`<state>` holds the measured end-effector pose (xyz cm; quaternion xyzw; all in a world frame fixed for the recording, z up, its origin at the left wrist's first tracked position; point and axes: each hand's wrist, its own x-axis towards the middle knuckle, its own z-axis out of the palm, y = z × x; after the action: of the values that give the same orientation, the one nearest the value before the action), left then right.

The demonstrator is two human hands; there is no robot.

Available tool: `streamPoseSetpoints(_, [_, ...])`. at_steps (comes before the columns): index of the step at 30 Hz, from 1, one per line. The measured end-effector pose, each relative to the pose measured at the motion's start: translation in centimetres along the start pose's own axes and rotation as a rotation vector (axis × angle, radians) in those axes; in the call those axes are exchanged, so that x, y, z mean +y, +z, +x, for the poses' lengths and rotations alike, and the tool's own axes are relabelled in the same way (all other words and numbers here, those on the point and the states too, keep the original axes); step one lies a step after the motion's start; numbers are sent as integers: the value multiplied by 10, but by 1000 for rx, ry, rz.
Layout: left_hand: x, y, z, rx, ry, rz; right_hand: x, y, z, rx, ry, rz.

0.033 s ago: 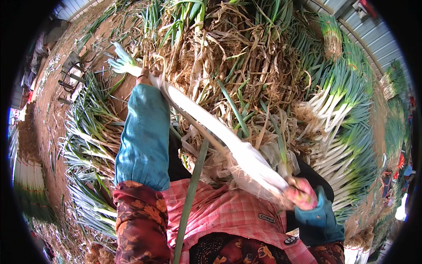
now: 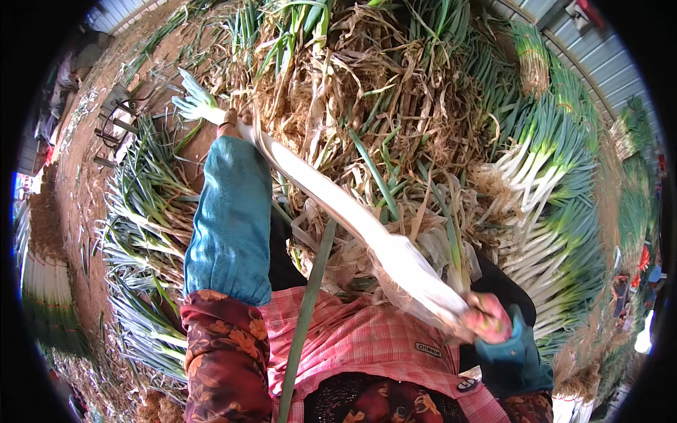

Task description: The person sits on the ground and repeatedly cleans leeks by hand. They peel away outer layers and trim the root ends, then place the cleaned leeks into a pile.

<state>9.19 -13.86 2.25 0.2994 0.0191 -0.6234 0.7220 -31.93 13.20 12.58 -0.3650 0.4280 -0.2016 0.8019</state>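
Observation:
A long green onion [image 2: 317, 182] stretches slantwise between my hands, its pale green leaf end at the upper left and its white shaft running down to the right. My left hand [image 2: 231, 125] is closed round it just below the leaves. My right hand [image 2: 488, 317], in a pink patterned glove and slightly blurred, grips the lower end. Papery pale skin [image 2: 416, 278] bunches loosely around the lower shaft. Whether the right fingers hold the shaft, the skin or both cannot be made out. A long green leaf [image 2: 305, 321] lies across my pink checked apron [image 2: 338, 324].
Before me rises a heap of green onions with dry brown leaves [image 2: 352, 92]. Peeled white-stemmed onions [image 2: 543, 204] lie in rows at right; unpeeled ones [image 2: 144, 225] lie at left. A tied bundle [image 2: 46, 296] sits far left, near a metal-framed object [image 2: 116, 123].
My right hand has shifted slightly right. The loose strip of skin, which hung below the shaft, now lies closer along it. My left hand has barely moved.

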Motion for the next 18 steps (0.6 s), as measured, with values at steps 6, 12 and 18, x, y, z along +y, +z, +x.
streamPoseSetpoints(6, [2, 0, -29, 54, 61, 33, -21, 32, -15, -2, -147, -131])
streamPoseSetpoints(12, [45, -5, -5, 76, 154, 1, 1, -7, -103, 684, 115, -54])
streamPoseSetpoints(18, [95, -15, -35, 158, 281, -4, -32, -40, 4, 656, -429, -1285])
